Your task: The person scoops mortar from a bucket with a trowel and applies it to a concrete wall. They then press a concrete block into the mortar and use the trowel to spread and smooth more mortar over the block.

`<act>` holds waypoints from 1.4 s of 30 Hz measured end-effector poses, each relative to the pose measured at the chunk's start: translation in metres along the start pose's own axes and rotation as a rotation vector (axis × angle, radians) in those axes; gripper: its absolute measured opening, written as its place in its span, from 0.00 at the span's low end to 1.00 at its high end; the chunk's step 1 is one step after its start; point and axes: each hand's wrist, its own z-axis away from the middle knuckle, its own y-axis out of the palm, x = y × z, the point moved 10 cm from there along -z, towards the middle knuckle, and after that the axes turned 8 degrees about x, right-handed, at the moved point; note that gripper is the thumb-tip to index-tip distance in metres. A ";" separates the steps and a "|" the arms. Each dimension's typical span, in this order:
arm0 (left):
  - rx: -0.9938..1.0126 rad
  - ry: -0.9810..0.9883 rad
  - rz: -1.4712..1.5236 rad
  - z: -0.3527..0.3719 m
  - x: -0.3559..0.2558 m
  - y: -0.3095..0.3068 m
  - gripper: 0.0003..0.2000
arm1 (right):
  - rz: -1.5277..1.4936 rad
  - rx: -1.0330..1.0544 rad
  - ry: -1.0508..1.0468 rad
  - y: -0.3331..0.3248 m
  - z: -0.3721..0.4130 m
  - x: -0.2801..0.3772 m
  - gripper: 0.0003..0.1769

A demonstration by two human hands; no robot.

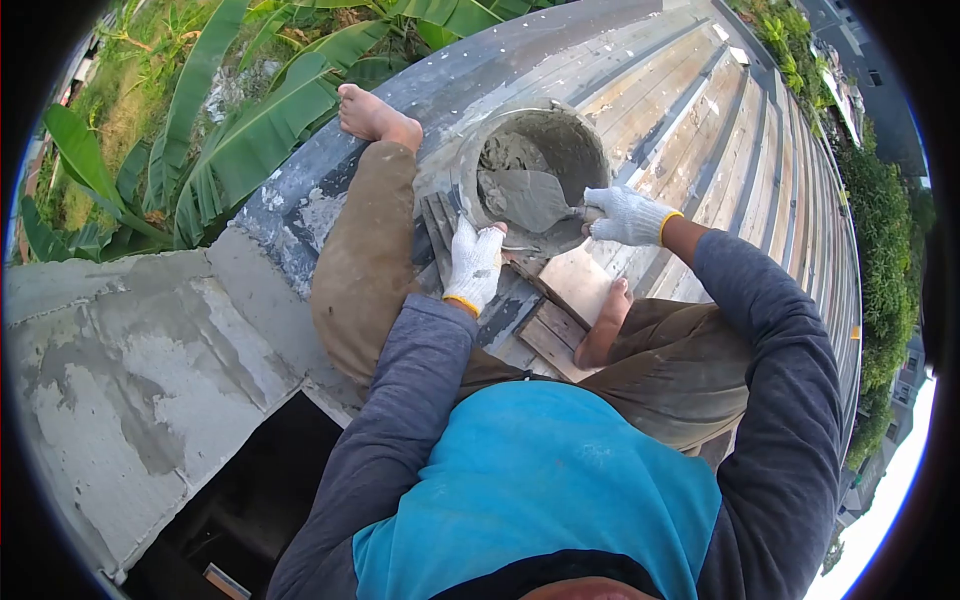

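Note:
A round bucket (585,130), coated in dried cement, is tilted with its mouth toward me. Wet grey cement mortar (510,152) lies inside. My right hand (628,215), in a white knit glove with a yellow cuff, is closed around the handle of a trowel. The cement-smeared trowel blade (530,200) sits within the bucket's mouth, over the mortar. At the bucket's near left rim, my left hand (475,265), gloved the same way, is closed on the edge; its fingertips are partly hidden. Beside those fingers is a grey ribbed piece (438,228).
Ribbed metal roofing (700,130) stretches ahead and right. Wooden boards (555,330) lie near my right foot (605,325). A cemented ledge (150,360) borders a dark opening (250,490) at lower left. Banana leaves (265,135) grow beyond the roof edge.

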 end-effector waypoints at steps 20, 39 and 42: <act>-0.331 -0.050 0.256 -0.156 -0.001 -0.046 0.31 | -0.617 -0.204 0.324 -0.044 0.027 -0.018 0.18; -0.584 -0.169 -0.096 -0.132 0.015 -0.113 0.40 | -0.647 -0.269 0.197 -0.054 0.022 0.005 0.20; -0.698 -0.154 -0.244 -0.104 -0.014 -0.108 0.48 | -0.676 -0.256 0.116 -0.052 0.015 0.020 0.20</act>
